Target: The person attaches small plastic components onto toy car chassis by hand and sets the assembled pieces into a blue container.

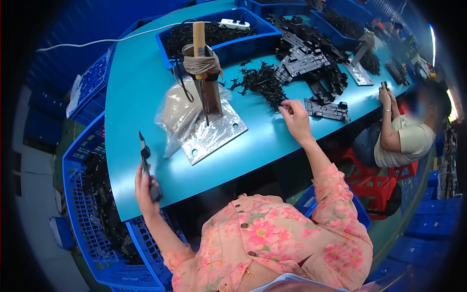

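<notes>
My left hand (147, 189) is closed around a long black plastic part (146, 156), held upright over the left edge of the teal table (170, 187). My right hand (295, 117) is pinched at the near edge of a pile of small black parts (262, 83); what its fingertips hold, if anything, is too small to make out. Between the hands stands a metal fixture on a plate (214, 141), with a wooden-handled tool (199, 41) wrapped in cloth on it. Right of my right hand lies a flat black part (327, 110).
A blue bin (232, 47) of black parts stands behind the fixture, with a white power strip (235, 24) on it. More black parts (304, 57) are heaped at the right. A blue crate (78, 192) is at the left. A co-worker (406, 129) sits at the far right.
</notes>
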`<state>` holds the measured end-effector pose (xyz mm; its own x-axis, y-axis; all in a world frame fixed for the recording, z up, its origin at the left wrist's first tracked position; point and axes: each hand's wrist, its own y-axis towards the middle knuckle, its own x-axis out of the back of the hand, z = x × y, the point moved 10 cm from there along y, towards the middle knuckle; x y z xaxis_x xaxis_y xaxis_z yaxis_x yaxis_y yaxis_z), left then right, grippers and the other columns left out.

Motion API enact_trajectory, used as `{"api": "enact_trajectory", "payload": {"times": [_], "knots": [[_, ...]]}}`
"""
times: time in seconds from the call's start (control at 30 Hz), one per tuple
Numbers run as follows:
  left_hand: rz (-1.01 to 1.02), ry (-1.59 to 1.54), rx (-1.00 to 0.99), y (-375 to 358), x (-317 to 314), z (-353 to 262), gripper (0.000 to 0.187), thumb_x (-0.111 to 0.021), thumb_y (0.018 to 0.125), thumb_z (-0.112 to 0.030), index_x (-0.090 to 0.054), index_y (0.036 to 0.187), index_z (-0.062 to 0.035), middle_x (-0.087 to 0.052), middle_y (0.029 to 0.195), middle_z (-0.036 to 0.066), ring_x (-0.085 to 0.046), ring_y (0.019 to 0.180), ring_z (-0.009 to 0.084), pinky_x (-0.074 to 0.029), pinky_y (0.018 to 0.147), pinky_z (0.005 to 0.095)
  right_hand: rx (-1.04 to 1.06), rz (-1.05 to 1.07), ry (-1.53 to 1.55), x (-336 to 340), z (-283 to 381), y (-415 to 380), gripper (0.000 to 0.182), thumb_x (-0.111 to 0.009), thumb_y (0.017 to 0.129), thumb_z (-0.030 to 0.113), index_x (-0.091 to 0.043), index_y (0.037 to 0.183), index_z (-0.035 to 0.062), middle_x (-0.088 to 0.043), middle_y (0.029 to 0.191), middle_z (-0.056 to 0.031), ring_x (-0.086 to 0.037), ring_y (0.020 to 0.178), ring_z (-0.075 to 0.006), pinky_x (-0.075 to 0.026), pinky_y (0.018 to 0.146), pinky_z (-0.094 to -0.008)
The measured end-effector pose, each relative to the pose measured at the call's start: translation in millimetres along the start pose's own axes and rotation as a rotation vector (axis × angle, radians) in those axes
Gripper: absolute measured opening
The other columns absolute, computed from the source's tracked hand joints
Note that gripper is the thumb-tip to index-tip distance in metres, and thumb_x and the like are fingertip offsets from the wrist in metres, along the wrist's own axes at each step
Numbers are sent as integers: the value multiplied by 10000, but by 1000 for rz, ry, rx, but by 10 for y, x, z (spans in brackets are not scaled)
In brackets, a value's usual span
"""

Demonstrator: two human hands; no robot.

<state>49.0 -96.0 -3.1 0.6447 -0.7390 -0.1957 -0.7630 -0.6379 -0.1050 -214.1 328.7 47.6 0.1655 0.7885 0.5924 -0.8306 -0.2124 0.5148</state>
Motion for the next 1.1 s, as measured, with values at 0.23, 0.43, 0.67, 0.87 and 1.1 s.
{"api": "enact_trajectory", "payload": {"times": [0.23, 0.43, 0.67, 0.87, 1.1], "knots": [[167, -840, 180, -515, -223, 412, 471, -451, 910, -230, -327, 1281, 31, -522, 1049, 153, -434, 621, 129, -384, 483, 226, -18, -14, -118, -61, -245, 208, 201, -620, 762, 83, -606, 947, 8, -599, 870, -121, -578, 708, -225, -464, 667, -317], [26, -527, 209, -587, -434, 523, 390, -570, 840, -93, -449, 1200, -3, -591, 992, 70, -561, 820, 128, -464, 655, 253, -19, 49, -39, -52, -92, 192, 178, -633, 770, 102, -629, 920, 6, -625, 858, -132, -604, 744, -236, -473, 672, -308], [-39, -414, 145, -608, -646, 426, 302, -605, 801, -11, -489, 1079, -20, -598, 1000, 81, -581, 892, 134, -473, 799, 274, -387, 137, 558, -165, -312, 114, 255, -593, 828, 72, -571, 1044, -61, -604, 830, -53, -554, 649, -88, -453, 582, -200], [2, -417, 170, -635, -740, 435, 299, -590, 800, 4, -475, 1075, -24, -591, 1004, 73, -578, 884, 130, -474, 791, 274, -660, 292, 935, -388, -268, -213, 258, -601, 811, 66, -566, 1043, -42, -604, 812, -58, -556, 612, -95, -448, 562, -196], [8, -391, 162, -660, -779, 466, 371, -555, 778, 21, -454, 1134, -12, -572, 1035, 89, -564, 925, 172, -444, 845, 308, -478, 679, 476, -753, 142, -535, 181, -623, 794, 112, -627, 900, -34, -605, 683, -52, -538, 576, -77, -428, 521, -205]]}}
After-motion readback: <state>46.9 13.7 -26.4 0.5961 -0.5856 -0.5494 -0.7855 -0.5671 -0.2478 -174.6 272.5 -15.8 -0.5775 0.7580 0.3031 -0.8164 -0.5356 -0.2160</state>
